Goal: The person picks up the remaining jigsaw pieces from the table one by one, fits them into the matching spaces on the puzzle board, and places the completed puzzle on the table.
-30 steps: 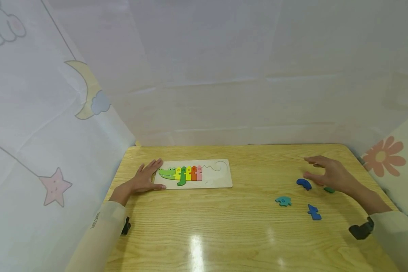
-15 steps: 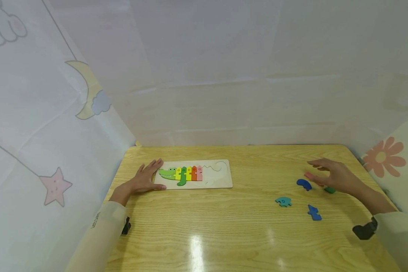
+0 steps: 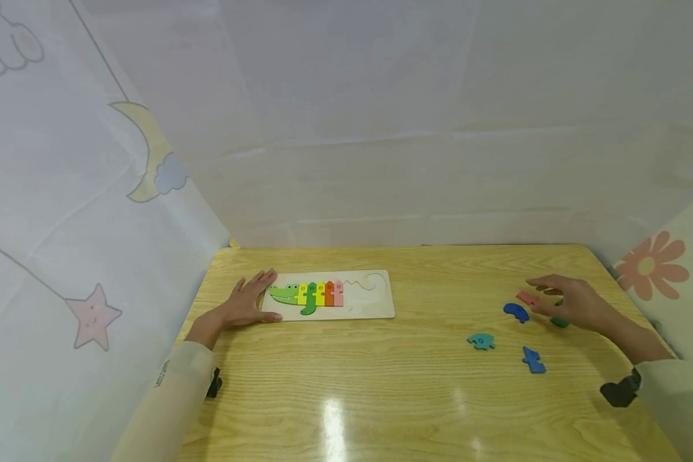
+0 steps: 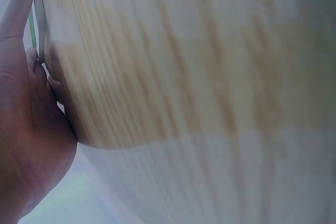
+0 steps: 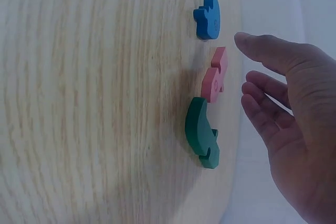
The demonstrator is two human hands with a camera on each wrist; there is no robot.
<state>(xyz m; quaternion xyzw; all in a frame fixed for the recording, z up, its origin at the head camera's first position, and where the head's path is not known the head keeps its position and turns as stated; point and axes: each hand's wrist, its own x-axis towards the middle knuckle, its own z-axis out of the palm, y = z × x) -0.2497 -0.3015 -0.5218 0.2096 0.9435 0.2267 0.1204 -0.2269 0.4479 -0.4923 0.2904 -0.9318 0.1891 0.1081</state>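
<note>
A pale wooden puzzle board lies toward the back left of the table. In it sits a colourful crocodile: green head, yellow, green, orange and pink pieces. My left hand rests spread at the board's left end, thumb along the near edge and fingers by the far corner. At the right, my right hand hovers with its fingers apart, holding nothing. Below it on the table lie a pink puzzle piece and a curved green piece. A dark blue curved piece lies just left of the pink one.
Nearer the front are a teal piece and a blue piece. The wooden table meets pale cloth walls at the back and both sides.
My right hand has shifted a little right, so the pink piece, hidden beneath it before, now shows on the table. My left hand and the board have not moved.
</note>
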